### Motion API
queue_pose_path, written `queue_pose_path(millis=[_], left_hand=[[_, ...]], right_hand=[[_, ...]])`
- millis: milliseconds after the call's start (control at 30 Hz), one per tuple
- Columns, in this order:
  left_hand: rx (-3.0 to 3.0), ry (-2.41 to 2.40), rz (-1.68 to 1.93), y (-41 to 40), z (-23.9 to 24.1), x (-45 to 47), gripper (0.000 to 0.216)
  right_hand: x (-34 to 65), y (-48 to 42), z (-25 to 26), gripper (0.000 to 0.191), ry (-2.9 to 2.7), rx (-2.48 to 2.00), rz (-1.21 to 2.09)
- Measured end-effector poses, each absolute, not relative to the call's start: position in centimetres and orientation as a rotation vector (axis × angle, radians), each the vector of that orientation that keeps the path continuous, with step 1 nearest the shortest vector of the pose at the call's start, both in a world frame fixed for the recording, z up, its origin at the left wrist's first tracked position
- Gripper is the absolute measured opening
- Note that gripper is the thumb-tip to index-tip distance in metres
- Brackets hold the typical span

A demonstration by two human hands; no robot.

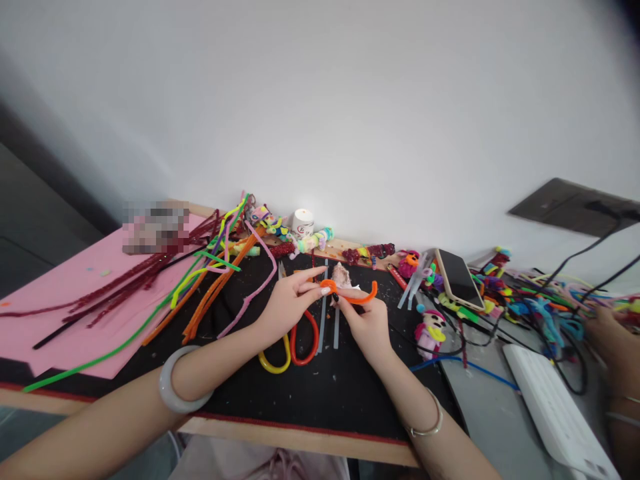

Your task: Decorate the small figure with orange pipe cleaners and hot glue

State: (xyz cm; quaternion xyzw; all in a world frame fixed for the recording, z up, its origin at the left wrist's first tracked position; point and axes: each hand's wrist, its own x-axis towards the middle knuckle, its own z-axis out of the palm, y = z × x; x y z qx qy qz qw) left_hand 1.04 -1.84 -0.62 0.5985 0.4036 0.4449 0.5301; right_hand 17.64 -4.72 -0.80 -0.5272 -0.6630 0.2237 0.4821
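An orange pipe cleaner (361, 298) is pinched between my two hands over the black mat (300, 400). My left hand (295, 299) grips its curled left end with thumb and fingers. Closed on its middle is my right hand (369, 327), and the free end bends upward past the fingers. Just below my left hand lie scissors with a red loop and a yellow loop (289, 347); their blades are partly hidden. Translucent glue sticks (323, 327) lie between my hands. Behind them is a crumpled whitish piece (341, 275).
Bundles of orange pipe cleaners (220, 287) and dark red ones lie left on pink sheets (45, 327). A small pipe-cleaner doll (430, 333), a phone (460, 280) and a white power strip (555, 407) are right. Another person's hand (610, 340) is at the far right.
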Motion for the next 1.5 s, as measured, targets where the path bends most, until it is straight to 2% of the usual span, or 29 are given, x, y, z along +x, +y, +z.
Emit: queue_pose_path(millis=[400,533,667,900,1500], left_hand=[[1.466,1.003,1.131,-2.1,-0.4,1.0,0.033],[1.417,0.951,1.109,-1.9,-0.4,1.0,0.019],[1.346,0.841,1.068,-1.5,-0.6,1.0,0.015],[1.345,0.806,1.052,-1.1,-1.1,0.9,0.014],[1.601,0.857,1.049,-1.0,-0.4,0.6,0.028]], right_hand=[[16.8,-4.9,-1.1,0.013,-1.318,-1.271,0.874],[16.8,-4.8,-1.1,0.011,-1.299,-1.226,0.945],[16.9,-4.9,-0.8,0.012,-1.291,-1.222,0.957],[16.8,-4.8,-0.6,0.012,-1.238,-1.221,0.985],[17.2,-4.5,-0.5,0.014,-1.171,-1.167,1.062]])
